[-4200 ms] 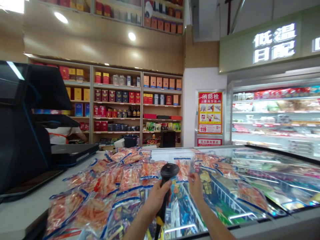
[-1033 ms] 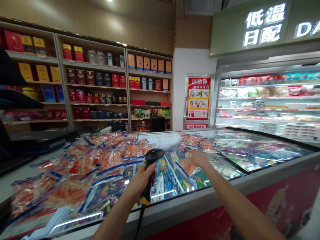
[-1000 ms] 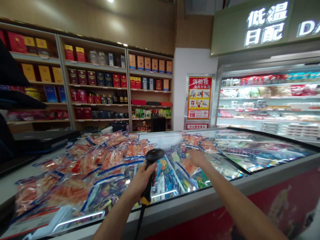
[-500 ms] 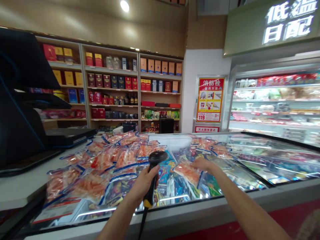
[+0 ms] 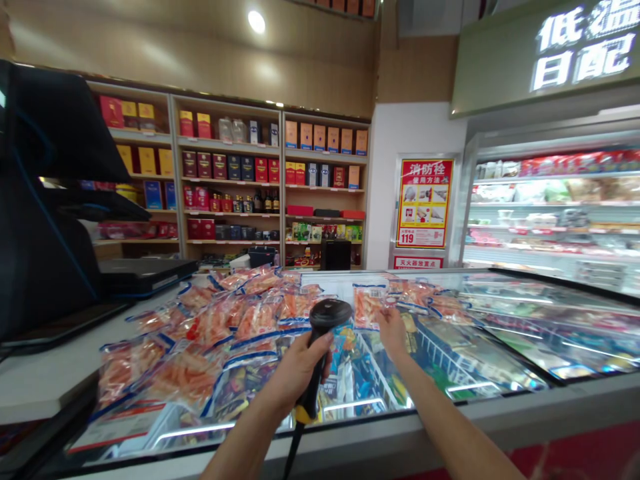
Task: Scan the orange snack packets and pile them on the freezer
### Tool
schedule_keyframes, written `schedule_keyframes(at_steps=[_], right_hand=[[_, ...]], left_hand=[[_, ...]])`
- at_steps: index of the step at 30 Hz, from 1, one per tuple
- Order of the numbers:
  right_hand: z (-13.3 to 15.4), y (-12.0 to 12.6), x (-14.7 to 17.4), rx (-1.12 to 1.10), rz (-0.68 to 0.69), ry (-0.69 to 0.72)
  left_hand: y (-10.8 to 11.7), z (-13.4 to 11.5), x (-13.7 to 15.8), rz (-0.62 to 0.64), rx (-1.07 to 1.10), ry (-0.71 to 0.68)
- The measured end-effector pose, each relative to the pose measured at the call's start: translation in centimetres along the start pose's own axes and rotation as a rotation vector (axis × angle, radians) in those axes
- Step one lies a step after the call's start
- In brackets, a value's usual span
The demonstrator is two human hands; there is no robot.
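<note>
My left hand (image 5: 301,367) is wrapped round the handle of a black and yellow barcode scanner (image 5: 330,312), whose head points away from me above the freezer. In my right hand (image 5: 393,331) is the edge of a clear bag of orange-pink food (image 5: 369,303) with a blue border, held up beyond the scanner. The fingers pinch the bag's right side. What the food is, I cannot tell for sure; it looks like shrimp or crab sticks. A heap of similar bags (image 5: 255,313) lies on the glass to the left, and a smaller group (image 5: 425,297) lies at the right.
The glass-topped chest freezer (image 5: 500,347) holds colourful packs and white wire baskets. A black checkout terminal (image 5: 60,187) stands on a counter (image 5: 40,383) at the left. Shelves of boxes (image 5: 230,167) and a lit refrigerated display (image 5: 555,220) are behind. The scanner's cord hangs toward me.
My right hand has lifted the bag from lying tilted over the glass to a more upright position, farther back and left. The scanner has shifted slightly right with my left hand.
</note>
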State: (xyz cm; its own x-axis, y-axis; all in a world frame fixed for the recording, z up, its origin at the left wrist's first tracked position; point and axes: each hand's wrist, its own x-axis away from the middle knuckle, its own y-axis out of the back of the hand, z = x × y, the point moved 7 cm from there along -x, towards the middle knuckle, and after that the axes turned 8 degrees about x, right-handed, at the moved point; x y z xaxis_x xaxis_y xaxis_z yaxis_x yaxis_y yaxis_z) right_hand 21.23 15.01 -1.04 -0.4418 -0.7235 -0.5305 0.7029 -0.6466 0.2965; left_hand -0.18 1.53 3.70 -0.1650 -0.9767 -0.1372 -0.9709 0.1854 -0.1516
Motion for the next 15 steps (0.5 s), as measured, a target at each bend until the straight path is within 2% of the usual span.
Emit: schedule_keyframes(at_steps=[8, 15], right_hand=[[0.7, 0.2, 0.5, 0.066, 0.019, -0.01], [0.8, 0.1, 0.6, 0.05, 0.033, -0.024]], left_hand=[[-0.7, -1.1, 0.5, 0.036, -0.021, -0.005], [0.6, -1.0, 0.3, -0.021, 0.008, 0.004]])
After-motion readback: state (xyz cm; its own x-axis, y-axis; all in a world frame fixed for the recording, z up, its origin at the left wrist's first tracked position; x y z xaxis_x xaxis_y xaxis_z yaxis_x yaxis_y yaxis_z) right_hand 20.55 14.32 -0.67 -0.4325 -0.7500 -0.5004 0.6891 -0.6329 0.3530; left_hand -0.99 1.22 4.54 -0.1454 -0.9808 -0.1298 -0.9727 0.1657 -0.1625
